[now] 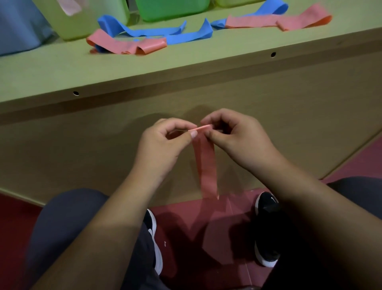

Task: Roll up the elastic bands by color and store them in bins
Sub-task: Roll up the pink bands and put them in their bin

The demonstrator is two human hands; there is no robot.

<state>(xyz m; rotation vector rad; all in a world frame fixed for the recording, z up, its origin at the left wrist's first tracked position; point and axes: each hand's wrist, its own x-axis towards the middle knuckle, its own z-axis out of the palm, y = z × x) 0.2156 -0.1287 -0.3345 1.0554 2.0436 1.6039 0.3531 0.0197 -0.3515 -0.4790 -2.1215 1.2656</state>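
A pink elastic band [205, 163] hangs straight down in front of the table, below its edge. My left hand [165, 142] and my right hand [233, 136] both pinch its top end, which is folded into a thin strip between the fingertips. On the table lie more bands: a pink one [128, 44] at the left, blue ones [153, 32] across the middle, another pink one [277, 20] and a blue one [270, 8] at the right. Behind them stand a pale green bin [82, 20], a bright green bin [173, 9] and a third bin [235, 2].
The table's front edge [186, 70] runs across the view, with a tan panel under it. My knees and black shoes [266, 227] rest on a red floor. A blue-grey cloth [18, 27] sits at the far left.
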